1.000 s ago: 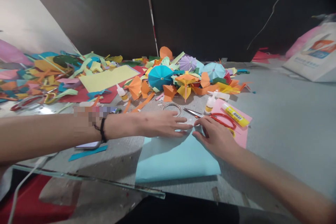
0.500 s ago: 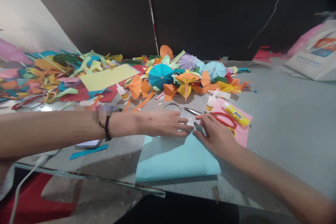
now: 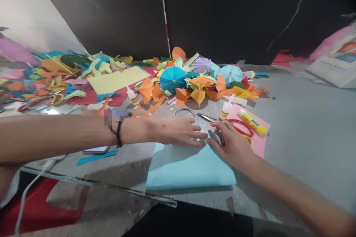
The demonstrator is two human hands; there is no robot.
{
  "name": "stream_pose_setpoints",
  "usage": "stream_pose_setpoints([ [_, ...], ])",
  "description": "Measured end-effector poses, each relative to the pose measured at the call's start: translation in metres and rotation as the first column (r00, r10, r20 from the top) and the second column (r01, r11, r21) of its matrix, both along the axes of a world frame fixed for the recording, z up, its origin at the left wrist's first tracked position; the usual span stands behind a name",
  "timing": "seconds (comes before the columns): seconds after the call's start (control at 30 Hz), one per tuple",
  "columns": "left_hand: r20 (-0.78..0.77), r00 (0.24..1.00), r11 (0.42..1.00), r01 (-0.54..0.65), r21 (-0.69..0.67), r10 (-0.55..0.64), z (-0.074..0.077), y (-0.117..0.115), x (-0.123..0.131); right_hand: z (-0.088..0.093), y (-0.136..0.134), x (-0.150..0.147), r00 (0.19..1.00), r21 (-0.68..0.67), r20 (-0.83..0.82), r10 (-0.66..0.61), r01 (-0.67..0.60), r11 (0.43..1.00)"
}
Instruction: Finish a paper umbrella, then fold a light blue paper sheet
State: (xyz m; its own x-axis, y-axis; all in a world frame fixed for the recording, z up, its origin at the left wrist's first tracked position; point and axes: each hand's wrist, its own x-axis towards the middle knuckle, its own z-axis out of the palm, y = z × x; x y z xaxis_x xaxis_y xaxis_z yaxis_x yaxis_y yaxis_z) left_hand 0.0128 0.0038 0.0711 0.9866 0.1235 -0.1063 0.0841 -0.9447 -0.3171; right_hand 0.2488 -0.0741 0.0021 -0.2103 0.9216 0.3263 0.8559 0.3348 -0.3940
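A light blue sheet of paper [image 3: 189, 172] lies on the grey table, its near edge curved over in a fold. My left hand [image 3: 183, 132] rests on its far edge, palm down with fingers apart. At the sheet's far right corner is my right hand [image 3: 229, 140], fingers spread, its thumb near the left fingertips. The paper's corner lifts between my right thumb and fingers. Red-handled scissors [image 3: 241, 126] lie just beyond my right hand, blades pointing left. Behind my left hand sits a metal ring [image 3: 185, 109].
Pink paper [image 3: 261, 148] bears a yellow glue stick [image 3: 253, 122]. Small glue bottles [image 3: 226, 109] [image 3: 132, 96] stand behind the hands. Paper umbrellas [image 3: 172, 79] and colourful scraps [image 3: 55, 76] line the back. A glass edge [image 3: 97, 185] runs along the front left.
The whole view has shifted slightly, so things appear a little further right. The paper's far right corner now shows raised by my right hand. Both hands otherwise keep their places.
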Motion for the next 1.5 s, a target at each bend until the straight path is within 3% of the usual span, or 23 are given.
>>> stream_pose_setpoints([
  [0.1, -0.149, 0.977, 0.988, 0.152, -0.012, -0.152, 0.004, -0.002, 0.002, 0.001, 0.0, 0.0, 1.0, -0.005, -0.009, -0.008, 0.008, 1.0],
  [0.23, -0.161, 0.983, 0.994, 0.069, -0.09, -0.083, 0.008, -0.002, 0.003, 0.001, 0.0, 0.0, 1.0, 0.003, -0.016, -0.017, 0.017, 1.0],
  [0.4, -0.049, 0.989, 0.99, 0.136, -0.042, -0.138, 0.005, -0.002, 0.002, 0.0, 0.0, 0.001, 1.0, 0.03, -0.007, -0.03, 0.03, 0.999],
  [0.5, -0.068, 0.986, 0.988, 0.154, 0.014, -0.153, 0.005, -0.003, 0.004, 0.006, -0.001, 0.006, 0.996, 0.097, 0.027, 0.086, -0.088, 0.991],
  [0.57, -0.131, 0.981, 0.989, 0.147, 0.034, -0.142, 0.005, -0.003, 0.006, 0.015, -0.002, 0.009, 0.95, 0.183, 0.123, 0.286, -0.305, 0.935],
  [0.6, -0.158, 0.978, 0.989, 0.144, 0.036, -0.137, 0.006, -0.003, 0.007, 0.021, -0.003, 0.008, 0.896, 0.226, 0.198, 0.397, -0.436, 0.871],
  [0.7, -0.189, 0.97, 0.986, 0.16, 0.034, -0.151, 0.008, -0.003, 0.008, 0.039, -0.005, -0.005, 0.638, 0.252, 0.401, 0.657, -0.767, 0.59],
  [0.83, -0.177, 0.975, 0.991, 0.13, -0.016, -0.131, 0.011, -0.005, 0.006, 0.043, 0.0, -0.042, 0.371, 0.138, 0.432, 0.822, -0.928, 0.346],
  [0.97, -0.092, 0.991, 0.99, 0.087, -0.115, -0.098, 0.011, -0.007, 0.005, 0.029, 0.009, -0.069, 0.318, 0.037, 0.229, 0.92, -0.947, 0.319],
  [1.07, -0.086, 0.987, 0.991, 0.133, -0.019, -0.134, 0.01, -0.007, 0.004, 0.024, 0.01, -0.073, 0.298, -0.139, 0.046, 0.953, -0.943, 0.302],
  [1.13, -0.104, 0.984, 0.989, 0.146, 0.015, -0.144, 0.009, -0.007, 0.003, 0.022, 0.007, -0.073, 0.298, -0.186, -0.03, 0.954, -0.94, 0.287],
  [1.23, -0.048, 0.986, 0.987, 0.161, 0.001, -0.161, 0.005, -0.005, 0.0, 0.019, 0.003, -0.072, 0.324, -0.2, -0.094, 0.941, -0.932, 0.301],
  [1.37, 0.024, 0.985, 0.985, 0.17, -0.008, -0.17, 0.001, -0.004, -0.001, 0.015, 0.002, -0.075, 0.296, -0.24, -0.133, 0.946, -0.936, 0.259],
  [1.5, -0.082, 0.994, 0.993, 0.062, -0.102, -0.07, 0.007, -0.006, 0.002, 0.011, 0.003, -0.076, 0.275, -0.241, -0.117, 0.954, -0.94, 0.241],
])
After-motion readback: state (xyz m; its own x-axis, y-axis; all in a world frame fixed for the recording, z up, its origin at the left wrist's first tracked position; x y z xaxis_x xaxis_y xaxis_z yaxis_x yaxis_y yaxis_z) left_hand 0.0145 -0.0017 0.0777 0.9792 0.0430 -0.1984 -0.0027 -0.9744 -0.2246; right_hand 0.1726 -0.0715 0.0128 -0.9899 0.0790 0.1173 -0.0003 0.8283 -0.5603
